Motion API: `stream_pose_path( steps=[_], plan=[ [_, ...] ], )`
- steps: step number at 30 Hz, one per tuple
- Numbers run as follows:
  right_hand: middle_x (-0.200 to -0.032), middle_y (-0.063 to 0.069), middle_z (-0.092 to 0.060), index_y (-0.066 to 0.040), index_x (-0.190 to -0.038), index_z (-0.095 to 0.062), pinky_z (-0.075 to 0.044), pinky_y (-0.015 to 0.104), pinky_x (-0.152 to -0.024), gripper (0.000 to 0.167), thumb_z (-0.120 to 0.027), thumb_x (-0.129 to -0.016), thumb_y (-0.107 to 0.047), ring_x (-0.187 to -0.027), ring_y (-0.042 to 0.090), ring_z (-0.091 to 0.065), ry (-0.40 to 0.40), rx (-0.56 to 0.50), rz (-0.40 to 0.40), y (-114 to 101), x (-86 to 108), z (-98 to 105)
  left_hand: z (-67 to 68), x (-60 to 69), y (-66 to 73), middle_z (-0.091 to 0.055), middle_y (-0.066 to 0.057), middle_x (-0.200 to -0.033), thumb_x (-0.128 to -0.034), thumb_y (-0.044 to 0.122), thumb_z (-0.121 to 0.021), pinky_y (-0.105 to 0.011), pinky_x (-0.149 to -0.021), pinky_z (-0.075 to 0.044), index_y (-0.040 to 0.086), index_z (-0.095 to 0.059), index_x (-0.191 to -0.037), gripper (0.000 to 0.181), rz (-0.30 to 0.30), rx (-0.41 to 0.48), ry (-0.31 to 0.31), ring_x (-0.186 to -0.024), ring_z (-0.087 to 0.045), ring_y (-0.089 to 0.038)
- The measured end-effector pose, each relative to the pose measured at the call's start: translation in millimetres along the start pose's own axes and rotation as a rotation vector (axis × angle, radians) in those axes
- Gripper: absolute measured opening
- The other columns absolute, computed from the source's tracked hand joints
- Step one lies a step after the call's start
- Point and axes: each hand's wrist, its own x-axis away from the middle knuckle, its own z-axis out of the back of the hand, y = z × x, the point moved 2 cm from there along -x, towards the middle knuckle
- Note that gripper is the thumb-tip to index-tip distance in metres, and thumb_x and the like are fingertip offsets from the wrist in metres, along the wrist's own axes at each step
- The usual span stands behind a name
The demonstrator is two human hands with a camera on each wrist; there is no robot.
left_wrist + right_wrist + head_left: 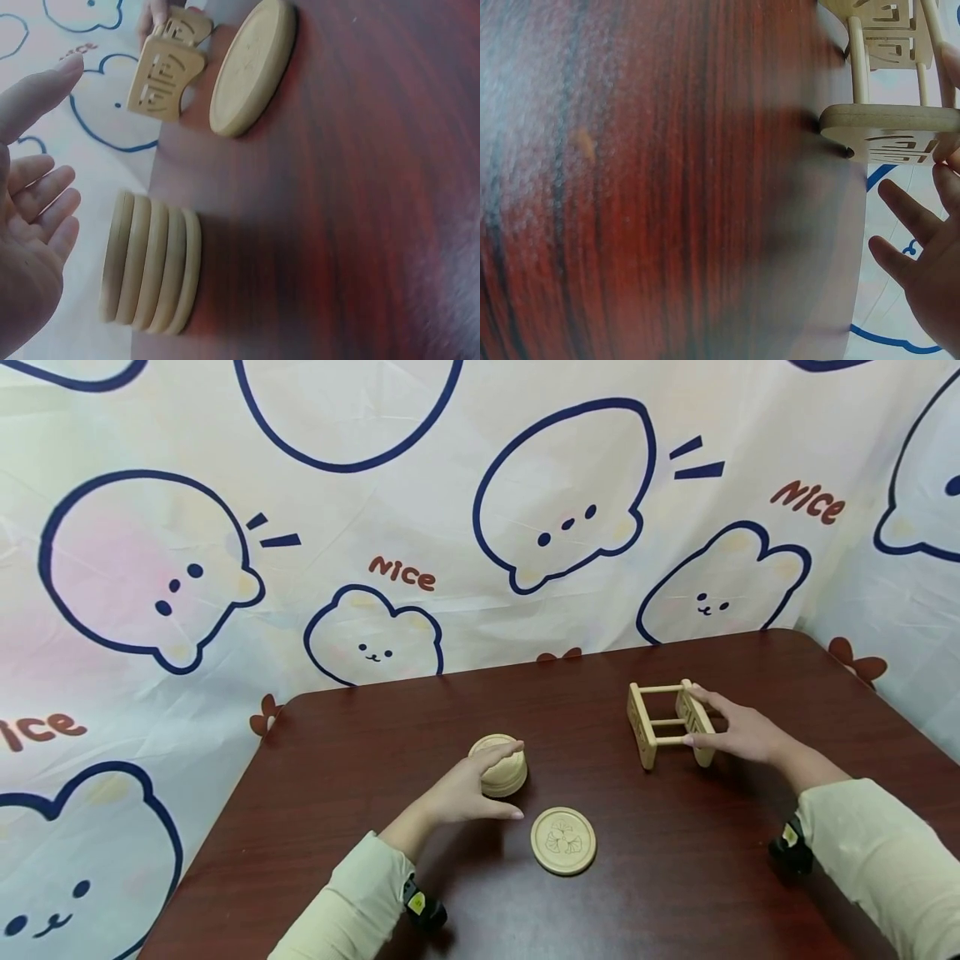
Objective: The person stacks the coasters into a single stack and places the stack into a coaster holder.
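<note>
A round wooden coaster stack (507, 779) stands on the brown table, several discs high in the left wrist view. Over its near side hovers my left hand (467, 787), thumb and fingers spread; the left wrist view shows a gap between the palm and the stack (152, 262). One loose coaster (563, 842), carved with a leaf-like pattern, lies flat to the right of that hand. Farther right, my right hand (746, 733) pinches the right side panel of a wooden coaster rack (642, 727) between thumb and fingers. Cut-out slots mark the rack's panels (896, 139), joined by thin rods.
The dark brown table (375, 727) has its far edge against a white cloth (450, 527) printed with cartoon bears. The cloth also hangs along the left and right sides. A dark wrist camera (424, 906) sits under the left sleeve.
</note>
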Motion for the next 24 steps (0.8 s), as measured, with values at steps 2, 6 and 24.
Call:
stream_pose_path(
  steps=[2,6,24],
  plan=[
    [-0.131,0.032,-0.021,-0.007,-0.139,-0.010,-0.028,0.061,-0.082,0.092,-0.056,-0.075,-0.053,-0.111,0.047,-0.030,0.001,0.004,0.000,-0.6,-0.2,0.3,-5.3,-1.9,-6.7,-0.035,-0.002,-0.133,-0.0664,0.026,-0.075,-0.034,-0.097,-0.025,0.010,-0.032,-0.133,0.081,-0.011,-0.018,-0.022,-0.122,-0.028,-0.012],
    [-0.131,0.032,-0.021,-0.007,-0.139,-0.010,-0.028,0.061,-0.082,0.091,-0.056,-0.075,-0.053,-0.111,0.048,-0.030,0.004,0.009,0.003,-1.1,-0.5,0.9,-13.5,-5.1,-11.1,-0.034,0.001,-0.134,-0.0664,0.029,-0.074,-0.033,-0.098,-0.024,0.014,-0.031,-0.134,0.082,-0.039,-0.011,-0.058,-0.122,-0.027,-0.011],
    [-0.132,0.031,-0.021,-0.006,-0.138,-0.012,-0.028,0.061,-0.082,0.086,-0.057,-0.077,-0.047,-0.112,0.048,-0.029,0.021,0.001,0.025,-0.6,0.7,0.3,-43.2,-14.5,-1.8,-0.036,-0.003,-0.133,-0.0668,0.031,-0.074,-0.025,-0.096,-0.026,0.005,-0.033,-0.132,0.081,-0.135,-0.113,-0.226,-0.120,-0.030,-0.011]
  ],
)
